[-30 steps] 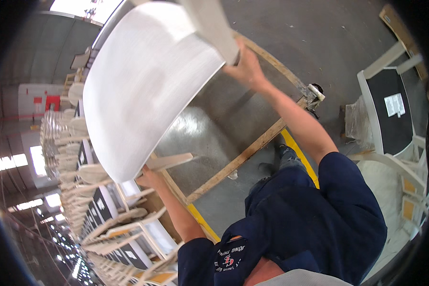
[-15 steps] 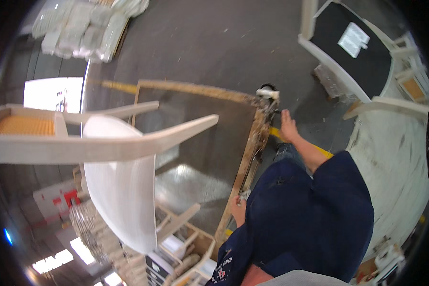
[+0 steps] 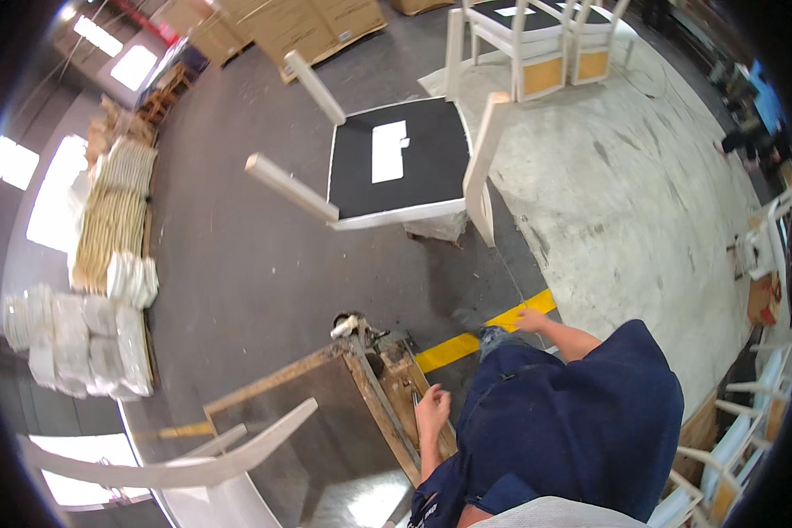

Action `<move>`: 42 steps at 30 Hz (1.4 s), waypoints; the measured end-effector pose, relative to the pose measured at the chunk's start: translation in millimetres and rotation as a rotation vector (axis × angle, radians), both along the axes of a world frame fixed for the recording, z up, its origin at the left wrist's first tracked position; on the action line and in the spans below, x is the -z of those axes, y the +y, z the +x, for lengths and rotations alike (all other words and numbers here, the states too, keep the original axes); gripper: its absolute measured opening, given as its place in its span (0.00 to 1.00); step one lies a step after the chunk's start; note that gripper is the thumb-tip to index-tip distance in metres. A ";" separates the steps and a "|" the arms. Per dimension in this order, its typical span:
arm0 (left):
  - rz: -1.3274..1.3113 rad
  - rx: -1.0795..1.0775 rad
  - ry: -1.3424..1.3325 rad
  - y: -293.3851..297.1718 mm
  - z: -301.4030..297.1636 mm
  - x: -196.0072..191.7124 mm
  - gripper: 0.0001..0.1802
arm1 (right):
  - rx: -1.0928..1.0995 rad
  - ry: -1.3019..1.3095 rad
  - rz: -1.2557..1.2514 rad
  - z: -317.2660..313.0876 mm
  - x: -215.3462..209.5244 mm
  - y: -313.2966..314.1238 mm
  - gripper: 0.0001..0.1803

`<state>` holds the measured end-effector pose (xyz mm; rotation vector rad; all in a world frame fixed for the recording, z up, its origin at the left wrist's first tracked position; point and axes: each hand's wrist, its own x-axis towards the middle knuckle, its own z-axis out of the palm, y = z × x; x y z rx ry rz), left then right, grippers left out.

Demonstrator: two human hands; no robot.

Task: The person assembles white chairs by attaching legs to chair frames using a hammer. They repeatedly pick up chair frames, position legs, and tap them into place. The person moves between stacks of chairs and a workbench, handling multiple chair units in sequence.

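My left hand [image 3: 433,412] is over the edge of a wood-framed bench [image 3: 277,383], with curled fingers. A small dark sliver shows beside them, too small to name. My right hand [image 3: 530,320] hangs at my right side above the yellow floor line [image 3: 449,352], fingers loosely stretched and nothing seen in them. Ahead of me, an upturned chair [image 3: 348,180] points its pale legs upward, its black underside bearing a white paper label [image 3: 389,151]. Another pale chair [image 3: 185,475] lies on the bench at lower left, partly cut off by the picture's rim.
A clamp-like metal fitting [image 3: 354,330] sits at the bench's far corner. More chairs [image 3: 541,53] stand on a pale floor sheet [image 3: 616,194] to the right. Wrapped stacks [image 3: 88,343] line the left, and large cardboard boxes [image 3: 308,26] stand far back. Chair parts [image 3: 748,440] fill the right side.
My view has swung right, so the bench and its chair sit lower and the upturned chair is nearer the middle. My left hand has moved along the bench edge; my right hand has drawn away from the corner.
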<state>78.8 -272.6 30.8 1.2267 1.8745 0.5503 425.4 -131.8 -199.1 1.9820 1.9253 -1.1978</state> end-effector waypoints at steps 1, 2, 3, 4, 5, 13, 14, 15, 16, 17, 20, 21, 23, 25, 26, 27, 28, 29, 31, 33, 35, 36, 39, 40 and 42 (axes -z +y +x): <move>-0.002 -0.008 -0.120 15.0 14.4 5.7 0.20 | 0.234 -0.071 -0.083 30.6 -2.9 -0.1 0.28; 0.033 0.100 -0.143 38.0 31.7 0.6 0.21 | 0.325 0.064 0.056 65.0 -8.3 -9.4 0.26; 0.056 0.176 -0.139 60.6 47.3 -4.9 0.21 | 0.440 -0.135 0.035 91.7 -13.8 -13.3 0.22; 0.069 0.212 -0.214 84.4 61.0 -7.0 0.21 | 0.558 -0.112 0.012 116.5 -6.2 -13.2 0.21; 0.083 0.251 -0.305 110.4 79.3 -7.4 0.22 | 0.678 -0.103 -0.004 146.2 14.1 -13.4 0.19; 0.478 0.234 -0.401 386.5 186.8 -107.9 0.41 | 1.000 0.399 0.050 212.3 -21.4 71.0 0.16; 0.523 0.268 -0.378 415.4 195.3 -102.8 0.42 | 1.086 0.457 0.050 221.6 -33.0 78.1 0.16; 0.570 0.304 -0.355 440.5 202.0 -99.1 0.42 | 1.172 0.518 0.052 233.7 -45.1 87.1 0.16; 0.481 0.368 -0.414 460.2 212.9 -101.8 0.41 | 1.214 0.510 0.053 249.1 -55.8 89.0 0.17; 0.388 0.433 -0.467 475.8 224.8 -103.1 0.39 | 1.293 0.510 0.093 263.8 -63.2 88.9 0.16; 0.389 0.559 -0.523 515.4 243.6 -103.8 0.25 | 1.521 0.464 0.160 300.4 -73.7 80.2 0.15; 0.360 0.557 -0.449 527.8 237.4 -98.8 0.23 | 1.576 0.431 0.153 310.9 -64.7 75.8 0.15; 0.409 0.617 -0.518 553.9 265.9 -119.1 0.23 | 1.621 0.318 0.077 325.0 -46.2 52.0 0.14; 0.395 0.677 -0.628 589.2 280.5 -124.5 0.21 | 1.544 0.215 -0.060 319.3 -36.8 49.2 0.14; 0.357 0.609 -0.608 600.7 293.4 -136.6 0.17 | 1.519 0.216 -0.096 319.1 -36.5 59.0 0.14; 0.307 0.640 -0.680 615.9 306.3 -133.7 0.16 | 1.490 0.216 -0.133 322.6 -36.1 70.9 0.14; 0.256 0.668 -0.750 630.2 318.0 -128.1 0.14 | 1.459 0.217 -0.170 324.5 -35.2 84.1 0.14; 0.214 0.691 -0.819 644.1 329.7 -131.2 0.13 | 1.498 0.270 -0.113 322.9 -38.0 109.4 0.14; 0.171 0.738 -0.788 664.1 347.1 -132.8 0.09 | 1.574 0.359 -0.006 314.6 -44.4 157.3 0.15; 0.164 0.786 -0.803 684.4 362.9 -122.3 0.09 | 1.481 0.527 0.070 306.2 -64.0 206.9 0.16; 0.213 0.701 -0.797 702.6 381.5 -134.1 0.07 | 1.370 0.645 0.056 297.9 -91.7 250.5 0.17; 0.234 0.652 -0.790 717.0 386.6 -140.1 0.07 | 1.393 0.739 0.034 290.8 -105.7 268.9 0.17; 0.328 0.518 -0.826 766.3 382.7 -162.8 0.07 | 1.422 1.009 -0.052 279.6 -133.0 313.0 0.20; 0.390 0.505 -0.780 778.3 380.6 -179.2 0.09 | 1.409 1.088 -0.105 274.4 -134.4 324.5 0.23; 0.432 0.508 -0.914 796.5 380.1 -202.1 0.09 | 1.372 1.201 -0.210 264.9 -133.7 349.2 0.31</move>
